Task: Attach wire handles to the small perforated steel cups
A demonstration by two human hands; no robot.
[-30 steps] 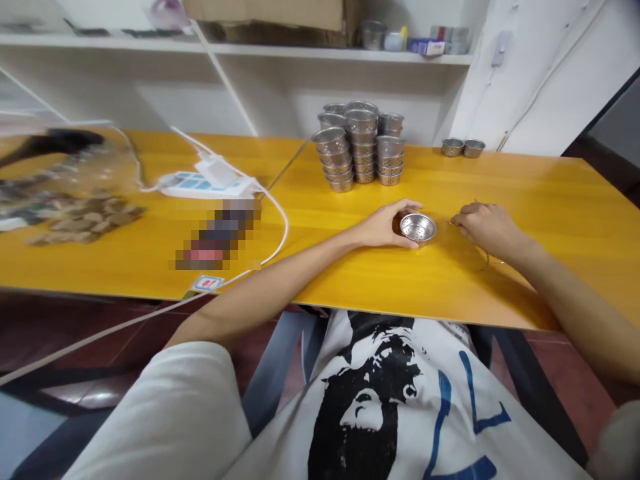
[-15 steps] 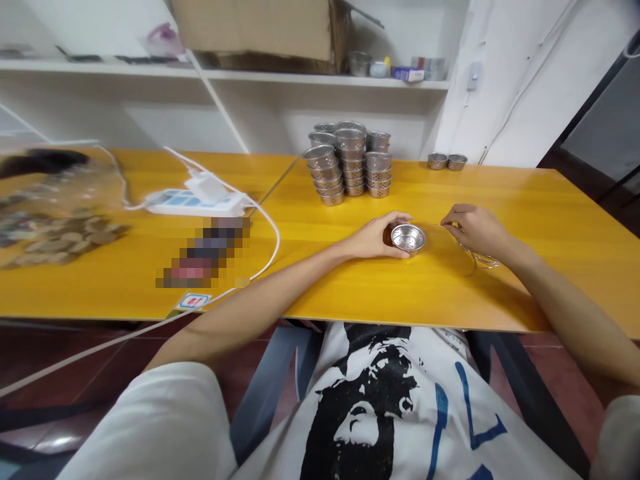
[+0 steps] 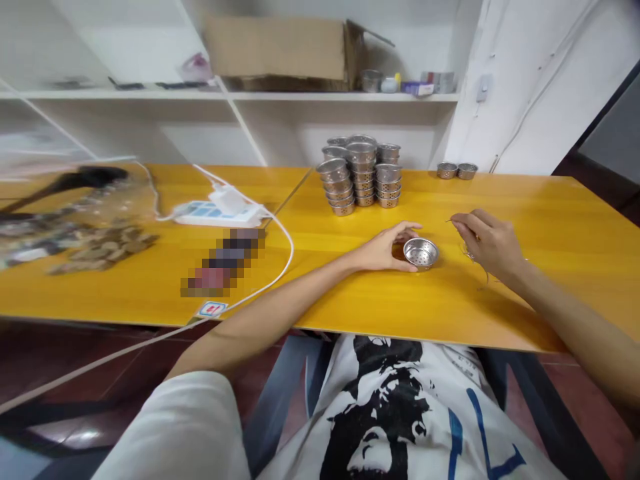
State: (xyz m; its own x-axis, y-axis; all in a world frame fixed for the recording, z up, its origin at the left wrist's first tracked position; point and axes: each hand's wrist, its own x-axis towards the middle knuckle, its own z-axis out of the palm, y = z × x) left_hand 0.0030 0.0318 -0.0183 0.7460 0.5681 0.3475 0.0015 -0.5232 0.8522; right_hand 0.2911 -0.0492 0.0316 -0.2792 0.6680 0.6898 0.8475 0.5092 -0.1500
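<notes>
A small perforated metal cup (image 3: 421,254) stands upright on the yellow table with its mouth facing up. My left hand (image 3: 389,248) curves around its left side, thumb at the front and fingers behind, with a gap at the palm. To the right of the cup, my right hand (image 3: 487,241) is raised slightly and pinches a thin wire (image 3: 449,221), whose end pokes out left past the fingertips, apart from the cup. Beneath that hand, loose thin loops (image 3: 470,254) of what looks like the same wire show in part.
Stacked perforated metal cups (image 3: 361,175) stand at the back, with two more cups (image 3: 457,171) farther right. Left lie a power strip (image 3: 220,213), a white cable (image 3: 286,267) and a pile of brown pieces (image 3: 107,247). A cardboard box (image 3: 277,53) sits on the shelf.
The camera view has shifted, so everything appears farther right and lower. My right hand has turned and lifted a little with the wire. My left hand stays at the cup.
</notes>
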